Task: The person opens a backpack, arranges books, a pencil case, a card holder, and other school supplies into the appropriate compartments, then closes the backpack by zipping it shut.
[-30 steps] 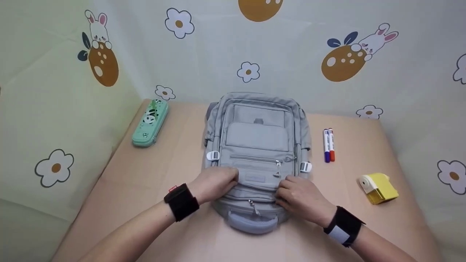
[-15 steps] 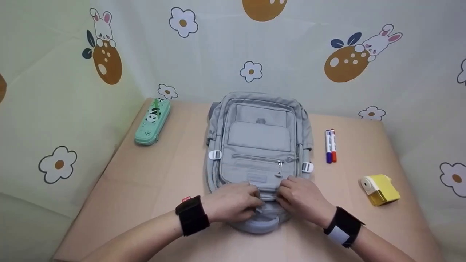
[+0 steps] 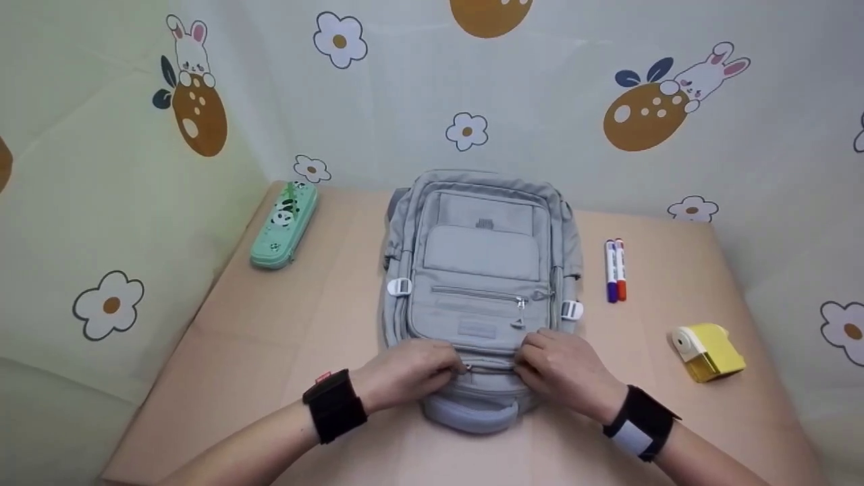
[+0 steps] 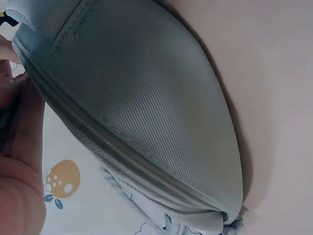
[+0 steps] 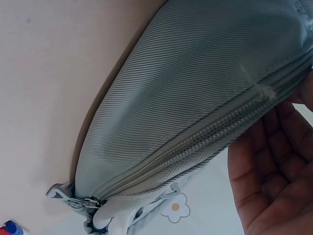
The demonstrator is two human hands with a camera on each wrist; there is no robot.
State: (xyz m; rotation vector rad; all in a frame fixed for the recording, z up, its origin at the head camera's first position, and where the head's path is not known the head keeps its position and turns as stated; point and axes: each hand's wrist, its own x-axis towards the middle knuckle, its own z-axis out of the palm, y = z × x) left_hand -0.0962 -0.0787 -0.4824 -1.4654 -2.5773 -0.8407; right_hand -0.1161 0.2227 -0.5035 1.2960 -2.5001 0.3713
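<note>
While your left hand (image 3: 410, 373) pinches the backpack's (image 3: 482, 253) zip (image 3: 491, 369), your right hand (image 3: 570, 368) grips its edge (image 5: 190, 157), pencil case (image 3: 284, 226) head-view only.

Both forearms are bare down to the wrists, as are the left hand (image 3: 408, 374) and the right hand (image 3: 572, 370). Each wrist carries a broad, matte black band. The left band (image 3: 335, 406) wraps the wrist like a cuff; a small red tag (image 3: 324, 378) with pale marks, too small to read, shows at its upper edge. The right band (image 3: 641, 424) is likewise black, has one pointed corner at its outer edge and bears a pale grey, roughly rectangular patch (image 3: 632, 439).
</note>
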